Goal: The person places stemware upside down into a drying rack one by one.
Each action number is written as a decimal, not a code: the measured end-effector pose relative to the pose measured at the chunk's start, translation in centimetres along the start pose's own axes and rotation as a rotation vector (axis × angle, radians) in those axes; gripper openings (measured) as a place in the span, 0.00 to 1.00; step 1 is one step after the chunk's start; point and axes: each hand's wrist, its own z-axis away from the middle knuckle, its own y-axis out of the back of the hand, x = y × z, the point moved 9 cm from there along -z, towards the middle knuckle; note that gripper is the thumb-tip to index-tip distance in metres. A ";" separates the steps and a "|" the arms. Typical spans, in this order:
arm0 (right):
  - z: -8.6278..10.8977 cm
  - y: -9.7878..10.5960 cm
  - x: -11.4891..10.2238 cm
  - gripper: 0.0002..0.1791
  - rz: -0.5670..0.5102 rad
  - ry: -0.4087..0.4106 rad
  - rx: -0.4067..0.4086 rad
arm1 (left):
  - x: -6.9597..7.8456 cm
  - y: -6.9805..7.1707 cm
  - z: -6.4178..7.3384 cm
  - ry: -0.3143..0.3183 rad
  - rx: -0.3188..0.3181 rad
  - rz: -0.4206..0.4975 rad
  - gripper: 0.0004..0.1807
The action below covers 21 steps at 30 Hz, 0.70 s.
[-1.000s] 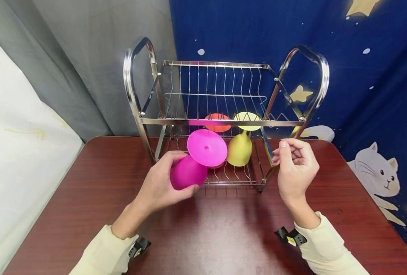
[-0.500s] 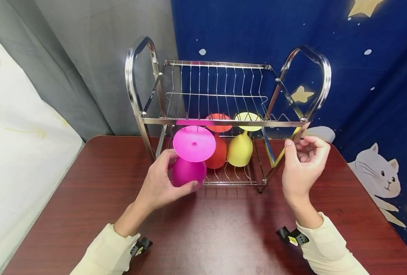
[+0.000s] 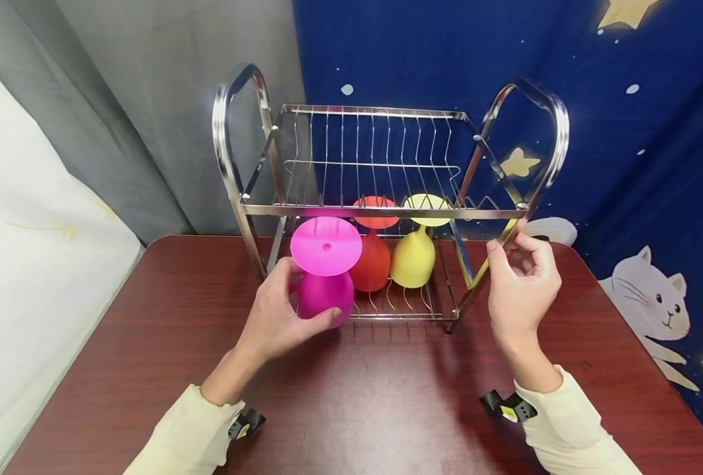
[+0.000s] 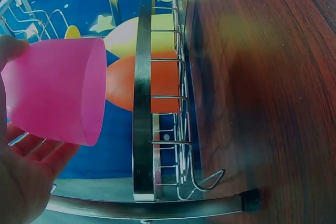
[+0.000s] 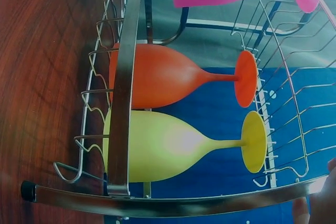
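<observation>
In the head view my left hand (image 3: 280, 313) grips a pink wine glass (image 3: 326, 293) by its bowl, upside down with its foot uppermost. The left wrist view shows the glass's rim (image 4: 93, 93) apart from the lower tier's front bar. My right hand (image 3: 523, 290) holds the right post of a two-tier metal dish rack (image 3: 381, 212), thumb in front and fingers curled behind. Side by side on the lower tier, an orange wine glass (image 5: 157, 76) and a yellow wine glass (image 5: 157, 145) stand upside down.
The rack stands on a reddish-brown wooden table (image 3: 381, 396). Its wire upper tier (image 3: 381, 142) overhangs the glasses, and a metal bar (image 5: 125, 77) crosses before their bowls. Behind hang a grey curtain (image 3: 179, 99) and a blue starry curtain (image 3: 399, 53).
My left hand has turned the pink glass more upright and shifted its foot leftward, uncovering the orange glass. My right hand has moved slightly right and taken hold of the rack's post.
</observation>
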 end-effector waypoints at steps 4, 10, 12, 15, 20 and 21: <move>-0.1 0.0 0.1 0.08 0.029 -0.023 0.004 | -0.2 0.0 -0.2 -0.007 0.032 -0.047 0.40; -0.2 0.0 0.0 0.08 0.064 -0.025 0.005 | -0.7 0.1 -0.4 0.012 0.089 -0.092 0.38; -0.2 0.0 -0.1 0.08 0.078 -0.015 0.003 | -0.9 0.0 -0.4 0.023 0.101 -0.097 0.39; -0.2 0.0 -0.1 0.08 0.097 -0.004 0.002 | -1.1 -0.2 -0.5 0.040 0.115 -0.097 0.39; -0.1 0.0 -0.1 0.08 0.096 0.003 0.001 | -1.2 -0.6 -0.7 0.046 0.137 -0.100 0.38; -0.1 0.0 -0.1 0.08 0.094 0.003 0.001 | -1.2 -0.7 -0.7 0.046 0.138 -0.100 0.38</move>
